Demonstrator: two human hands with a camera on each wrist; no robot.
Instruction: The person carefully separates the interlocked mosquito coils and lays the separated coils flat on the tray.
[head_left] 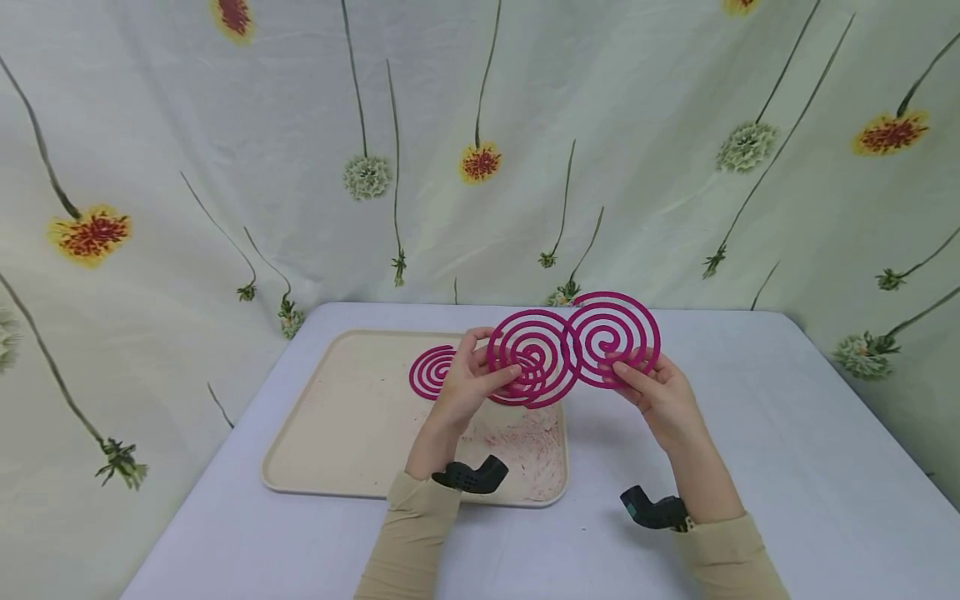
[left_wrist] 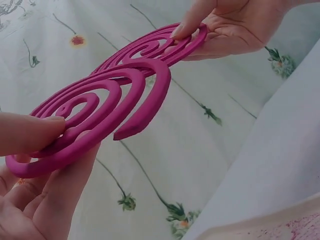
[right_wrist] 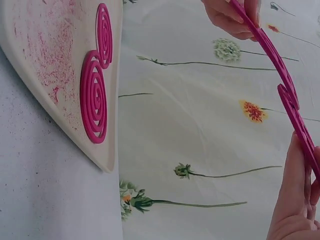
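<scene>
I hold two magenta spiral coils up above the table, and their outer rings overlap in the middle. My left hand [head_left: 491,360] pinches the left coil [head_left: 532,354] between thumb and fingers. My right hand [head_left: 626,371] pinches the right coil [head_left: 613,336] at its lower edge. In the left wrist view my left thumb [left_wrist: 30,132] presses on the near coil [left_wrist: 95,112], and the right hand [left_wrist: 235,25] grips the far coil [left_wrist: 160,42]. The right wrist view shows both held coils [right_wrist: 280,70] edge-on. Two more coils [right_wrist: 94,102] lie flat on the tray [right_wrist: 107,162].
The beige tray [head_left: 337,433] lies left of centre on the white table [head_left: 787,467], with pink crumbs [head_left: 525,450] in its near right corner. One tray coil [head_left: 431,372] shows left of my left hand. A flowered cloth [head_left: 637,167] hangs behind and to both sides.
</scene>
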